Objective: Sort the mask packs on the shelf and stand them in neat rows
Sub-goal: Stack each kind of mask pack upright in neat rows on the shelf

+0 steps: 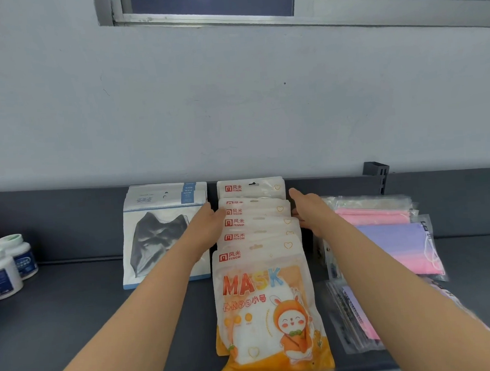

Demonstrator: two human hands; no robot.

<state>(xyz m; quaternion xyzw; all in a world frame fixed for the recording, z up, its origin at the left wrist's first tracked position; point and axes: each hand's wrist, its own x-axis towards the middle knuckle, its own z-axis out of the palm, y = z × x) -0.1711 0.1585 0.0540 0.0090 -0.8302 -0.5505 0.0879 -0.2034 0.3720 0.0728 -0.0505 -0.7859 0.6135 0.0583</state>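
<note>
Several orange-and-white mask packs point(270, 312) printed MASK with a rabbit stand in a row running from the shelf's front to its back wall. My left hand point(208, 222) presses flat against the row's left side, near the back. On the opposite side my right hand point(311, 210) lies with straight fingers against the same packs. Left of that row stand a few white-and-blue packs point(164, 239) showing a black mask. To the right lie clear packs of pink and purple masks point(396, 242).
Two white bottles point(6, 268) with pale green caps stand at the far left of the dark grey shelf point(73, 310). More clear packs point(352, 316) lie at the front right under my right forearm. A dark bracket point(376, 174) sits on the back wall.
</note>
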